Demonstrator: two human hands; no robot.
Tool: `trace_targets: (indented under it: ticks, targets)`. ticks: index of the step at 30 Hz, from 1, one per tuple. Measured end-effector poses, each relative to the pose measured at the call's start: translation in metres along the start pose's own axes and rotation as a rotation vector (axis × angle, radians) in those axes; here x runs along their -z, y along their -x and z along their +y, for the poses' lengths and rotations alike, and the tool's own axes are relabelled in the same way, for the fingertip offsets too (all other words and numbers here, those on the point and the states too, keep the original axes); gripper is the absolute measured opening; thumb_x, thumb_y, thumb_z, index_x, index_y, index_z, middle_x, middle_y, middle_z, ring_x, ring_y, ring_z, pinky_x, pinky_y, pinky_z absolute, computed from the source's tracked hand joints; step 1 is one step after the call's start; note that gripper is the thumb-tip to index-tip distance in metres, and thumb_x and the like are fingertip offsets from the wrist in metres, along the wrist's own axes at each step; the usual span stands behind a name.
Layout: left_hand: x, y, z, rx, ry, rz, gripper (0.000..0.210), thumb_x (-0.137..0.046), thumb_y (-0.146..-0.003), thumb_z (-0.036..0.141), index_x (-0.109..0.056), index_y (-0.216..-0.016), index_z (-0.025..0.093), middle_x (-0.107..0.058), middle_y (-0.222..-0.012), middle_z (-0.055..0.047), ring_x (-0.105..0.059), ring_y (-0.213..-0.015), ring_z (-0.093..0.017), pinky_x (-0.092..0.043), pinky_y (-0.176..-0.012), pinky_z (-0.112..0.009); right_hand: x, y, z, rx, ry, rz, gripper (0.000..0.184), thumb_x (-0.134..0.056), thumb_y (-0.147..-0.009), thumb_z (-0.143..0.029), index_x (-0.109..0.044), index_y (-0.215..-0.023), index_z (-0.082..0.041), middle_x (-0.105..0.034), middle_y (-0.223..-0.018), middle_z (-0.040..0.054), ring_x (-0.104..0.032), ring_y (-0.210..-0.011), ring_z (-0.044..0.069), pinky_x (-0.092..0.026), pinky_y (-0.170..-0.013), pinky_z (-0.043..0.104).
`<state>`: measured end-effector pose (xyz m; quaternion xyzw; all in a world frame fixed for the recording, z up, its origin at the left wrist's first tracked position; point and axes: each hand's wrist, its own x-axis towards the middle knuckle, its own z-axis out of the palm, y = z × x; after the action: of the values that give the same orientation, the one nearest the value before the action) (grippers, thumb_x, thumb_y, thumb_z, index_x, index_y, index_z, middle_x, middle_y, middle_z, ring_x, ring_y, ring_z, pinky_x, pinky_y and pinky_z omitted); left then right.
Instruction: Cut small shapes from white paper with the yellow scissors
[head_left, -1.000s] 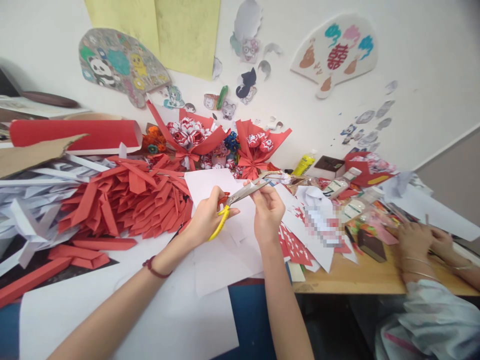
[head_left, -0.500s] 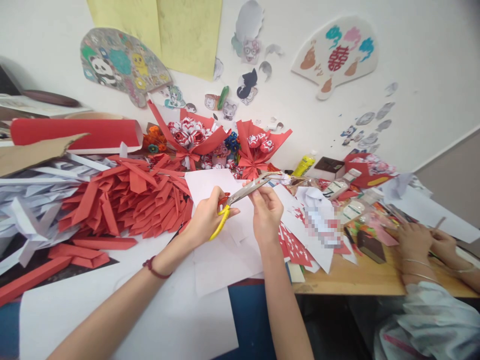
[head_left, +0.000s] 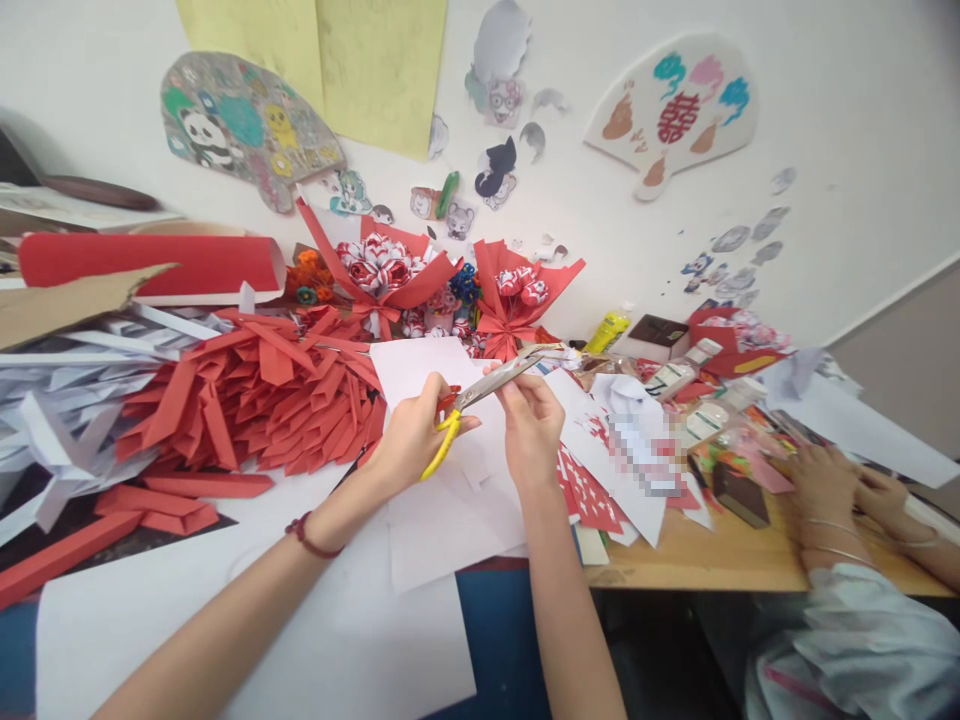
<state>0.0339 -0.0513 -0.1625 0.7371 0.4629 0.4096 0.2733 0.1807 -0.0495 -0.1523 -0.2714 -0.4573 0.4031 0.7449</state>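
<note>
My left hand (head_left: 411, 428) is closed round the yellow handles of a pair of scissors (head_left: 480, 391), whose metal blades point up and to the right. Close beside the blades, the fingers of my right hand (head_left: 533, 425) are pinched together. Whatever they hold, if anything, is too small to make out behind the blades. Below both hands lie white paper sheets (head_left: 450, 530), overlapping one another. To the left is a heap of folded red paper strips (head_left: 262, 400), next to folded white paper strips (head_left: 67, 440).
Red-wrapped paper flower bouquets (head_left: 379, 265) stand against the wall. A red paper roll (head_left: 150, 265) lies at the left. On the right are a yellow bottle (head_left: 609, 328), a dark box (head_left: 741, 493) and patterned red paper (head_left: 589, 495). Another person's hands (head_left: 825, 490) work at the wooden table (head_left: 675, 565).
Almost nothing differs. My right hand has shifted very slightly to the left, the scissors staying in my left hand. The other person's hands have moved a little to the left.
</note>
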Motion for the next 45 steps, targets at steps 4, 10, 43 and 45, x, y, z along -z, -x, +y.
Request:
trace_targets:
  ticks: [4, 10, 43, 45]
  targets:
    - [0.0, 0.0, 0.0, 0.033, -0.048, 0.011, 0.038, -0.058, -0.084, 0.048, -0.027, -0.085, 0.025, -0.045, -0.067, 0.007, -0.035, -0.054, -0.011, -0.032, -0.057, -0.023, 0.001, 0.0, 0.002, 0.001, 0.033, 0.002, 0.012, -0.076, -0.075, -0.024, -0.071, -0.084, -0.018, -0.073, -0.091, 0.0033, -0.07, -0.092, 0.019, -0.054, -0.094, 0.039]
    - [0.0, -0.002, -0.002, 0.032, 0.127, 0.083, 0.035, -0.054, -0.087, 0.051, -0.033, -0.084, 0.023, -0.058, -0.074, 0.003, -0.049, -0.061, -0.012, -0.035, -0.059, -0.023, 0.002, 0.001, 0.001, -0.025, 0.044, 0.006, 0.013, -0.074, -0.078, -0.027, -0.069, -0.085, -0.017, -0.073, -0.096, 0.0052, -0.071, -0.09, 0.02, -0.056, -0.091, 0.04]
    - [0.02, -0.001, 0.0, -0.027, -0.006, -0.02, 0.035, -0.053, -0.086, 0.052, -0.039, -0.097, 0.022, -0.056, -0.088, -0.002, -0.05, -0.072, -0.016, -0.038, -0.064, -0.029, 0.003, 0.001, 0.001, 0.074, 0.132, -0.094, 0.012, -0.07, -0.081, -0.028, -0.065, -0.087, -0.019, -0.068, -0.106, 0.0047, -0.066, -0.103, 0.019, -0.051, -0.1, 0.041]
    - [0.021, -0.002, 0.001, -0.048, -0.019, -0.028, 0.033, -0.055, -0.085, 0.05, -0.04, -0.093, 0.022, -0.056, -0.086, -0.001, -0.048, -0.07, -0.015, -0.037, -0.065, -0.028, 0.004, 0.0, 0.002, 0.06, 0.153, -0.081, 0.015, -0.071, -0.08, -0.029, -0.066, -0.09, -0.019, -0.068, -0.106, 0.0052, -0.066, -0.104, 0.02, -0.051, -0.099, 0.041]
